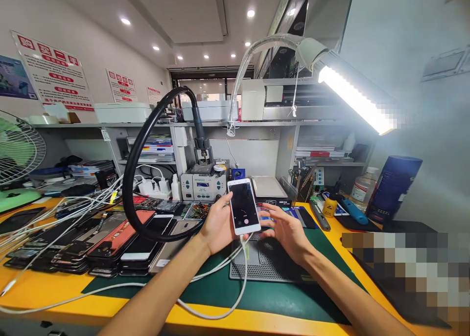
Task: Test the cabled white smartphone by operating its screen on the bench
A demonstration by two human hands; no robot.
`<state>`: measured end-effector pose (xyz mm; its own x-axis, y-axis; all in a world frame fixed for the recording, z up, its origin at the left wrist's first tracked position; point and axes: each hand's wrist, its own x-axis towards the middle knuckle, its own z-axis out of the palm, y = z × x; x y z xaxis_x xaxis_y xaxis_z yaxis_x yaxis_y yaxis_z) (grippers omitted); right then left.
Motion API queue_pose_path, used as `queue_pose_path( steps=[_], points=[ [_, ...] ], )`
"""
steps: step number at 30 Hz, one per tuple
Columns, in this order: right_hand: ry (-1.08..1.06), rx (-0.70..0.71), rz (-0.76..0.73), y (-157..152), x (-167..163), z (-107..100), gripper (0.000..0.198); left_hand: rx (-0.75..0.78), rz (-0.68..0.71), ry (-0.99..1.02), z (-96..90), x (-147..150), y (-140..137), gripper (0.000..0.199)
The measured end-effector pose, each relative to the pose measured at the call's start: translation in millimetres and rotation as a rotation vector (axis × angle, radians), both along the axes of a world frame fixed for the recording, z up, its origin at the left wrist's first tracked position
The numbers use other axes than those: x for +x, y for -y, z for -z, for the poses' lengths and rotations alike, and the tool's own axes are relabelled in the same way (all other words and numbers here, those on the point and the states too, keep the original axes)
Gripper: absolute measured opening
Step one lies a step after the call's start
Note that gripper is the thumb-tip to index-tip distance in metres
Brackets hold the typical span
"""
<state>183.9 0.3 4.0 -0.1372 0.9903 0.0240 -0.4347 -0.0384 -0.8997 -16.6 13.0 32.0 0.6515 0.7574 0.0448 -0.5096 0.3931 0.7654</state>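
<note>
A white smartphone (243,206) is held upright and slightly tilted in my left hand (216,221), the thumb lying along its left edge. Its dark screen shows a pinkish round button near the bottom. A white cable (245,270) runs from the phone's lower end down to the bench. My right hand (288,228) is beside the phone's right edge with its fingers apart; whether a fingertip touches the phone I cannot tell. Beneath both hands lie a grey perforated mat (271,265) and a green work mat (213,297).
Stacked phones and phone parts (73,243) cover the left of the yellow bench. A black hose (128,179) arches over them from the hot-air station (203,184). A bright lamp (352,94) hangs at upper right. Bottles (363,184) and tools (319,213) stand on the right.
</note>
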Motion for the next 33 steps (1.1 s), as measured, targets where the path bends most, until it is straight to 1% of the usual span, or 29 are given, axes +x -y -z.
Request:
queue_pose_path(
  steps=[3, 5, 8, 11, 14, 19, 28, 33],
  points=[
    [0.051, -0.029, 0.066, -6, 6, 1, 0.036, 0.058, -0.15, -0.004, -7.9, -12, -6, 0.04],
    [0.076, -0.033, 0.078, -8, 8, 2, 0.032, 0.083, -0.24, -0.03, -11.0, -19, -10, 0.036],
    [0.114, -0.023, 0.065, -9, 9, 3, 0.031, 0.129, -0.358, -0.073, -11.5, -29, -16, 0.032],
    [0.152, -0.019, 0.036, -9, 10, 3, 0.03, 0.21, -0.429, -0.119, -9.0, -37, -21, 0.034],
    [0.174, -0.026, 0.009, -10, 10, 4, 0.029, 0.263, -0.459, -0.165, -6.6, -41, -24, 0.039],
    [0.181, -0.033, 0.003, -11, 10, 4, 0.028, 0.31, -0.469, -0.243, -5.0, -43, -25, 0.047],
    [0.176, -0.044, -0.02, -9, 11, 2, 0.027, 0.401, -0.512, -0.291, -3.5, -45, -29, 0.041],
    [0.172, -0.042, -0.03, -8, 11, 1, 0.027, 0.395, -0.539, -0.313, -4.3, -46, -30, 0.037]
  ],
)
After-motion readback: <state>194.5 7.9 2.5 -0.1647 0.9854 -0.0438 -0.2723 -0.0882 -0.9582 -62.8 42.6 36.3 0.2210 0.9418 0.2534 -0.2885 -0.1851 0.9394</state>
